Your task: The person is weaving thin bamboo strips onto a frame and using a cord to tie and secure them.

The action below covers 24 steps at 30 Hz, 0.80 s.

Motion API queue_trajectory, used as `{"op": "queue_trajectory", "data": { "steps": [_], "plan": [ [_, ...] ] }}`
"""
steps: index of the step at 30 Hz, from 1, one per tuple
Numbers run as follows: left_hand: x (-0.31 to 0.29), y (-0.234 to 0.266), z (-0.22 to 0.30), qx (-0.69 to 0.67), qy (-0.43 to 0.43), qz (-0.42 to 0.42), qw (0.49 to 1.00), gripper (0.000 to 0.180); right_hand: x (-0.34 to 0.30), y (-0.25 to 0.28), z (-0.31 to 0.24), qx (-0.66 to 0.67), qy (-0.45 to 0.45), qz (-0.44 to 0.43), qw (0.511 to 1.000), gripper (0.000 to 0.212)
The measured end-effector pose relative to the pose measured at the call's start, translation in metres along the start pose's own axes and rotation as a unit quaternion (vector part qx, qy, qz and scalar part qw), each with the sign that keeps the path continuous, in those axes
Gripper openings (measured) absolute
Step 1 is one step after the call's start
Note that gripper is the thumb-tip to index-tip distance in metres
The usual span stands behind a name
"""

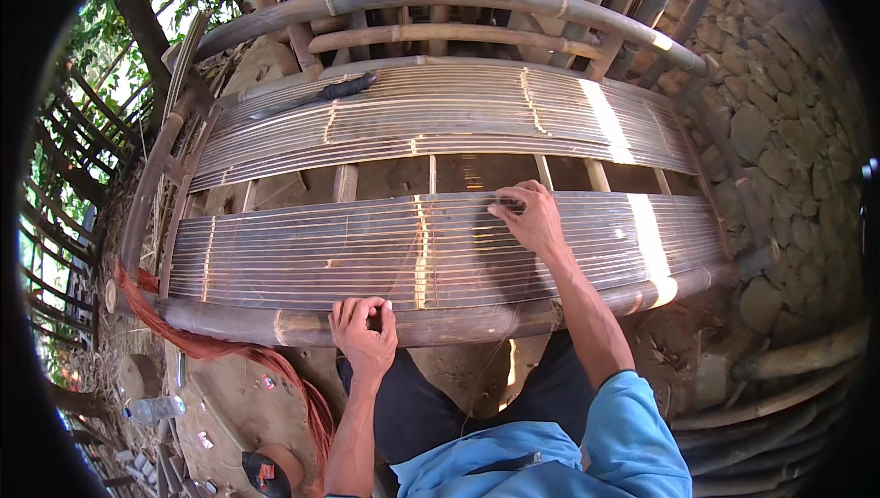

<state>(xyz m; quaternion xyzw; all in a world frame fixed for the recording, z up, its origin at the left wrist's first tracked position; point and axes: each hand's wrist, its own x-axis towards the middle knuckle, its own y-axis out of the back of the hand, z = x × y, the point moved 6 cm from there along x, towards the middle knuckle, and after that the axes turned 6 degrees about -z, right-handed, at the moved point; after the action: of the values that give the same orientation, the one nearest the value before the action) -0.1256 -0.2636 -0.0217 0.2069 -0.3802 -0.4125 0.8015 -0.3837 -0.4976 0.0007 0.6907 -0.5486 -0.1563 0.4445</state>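
Right hand presses flat, fingers spread, on the far edge of the near slat panel. Left hand curls closed over the front pole (contents hidden). Risk: thin slats may shift or splinter under uneven pressure.

We wear a light blue shirt with sleeves that end above the elbow, the right sleeve loose and creased, with a plain hemmed edge. Our trousers are dark, near black, and plain. Both forearms are bare from the sleeve down. Our left hand and right hand are bare too, with no gloves, rings, watch or bands that we can make out.
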Motion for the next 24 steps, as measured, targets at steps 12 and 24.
{"op": "queue_trajectory", "data": {
  "steps": [12, 24],
  "plan": [
    [0.005, 0.043, -0.026, -0.215, 0.218, -0.187, 0.933, 0.018, -0.028, 0.124, 0.130, -0.084, -0.103, 0.315, 0.940, 0.019],
    [0.133, 0.256, -0.051, -0.567, 0.065, 0.160, 0.805, 0.028, 0.066, 0.002, 0.001, 0.110, -0.067, 0.001, 0.992, 0.027]
  ]
}}
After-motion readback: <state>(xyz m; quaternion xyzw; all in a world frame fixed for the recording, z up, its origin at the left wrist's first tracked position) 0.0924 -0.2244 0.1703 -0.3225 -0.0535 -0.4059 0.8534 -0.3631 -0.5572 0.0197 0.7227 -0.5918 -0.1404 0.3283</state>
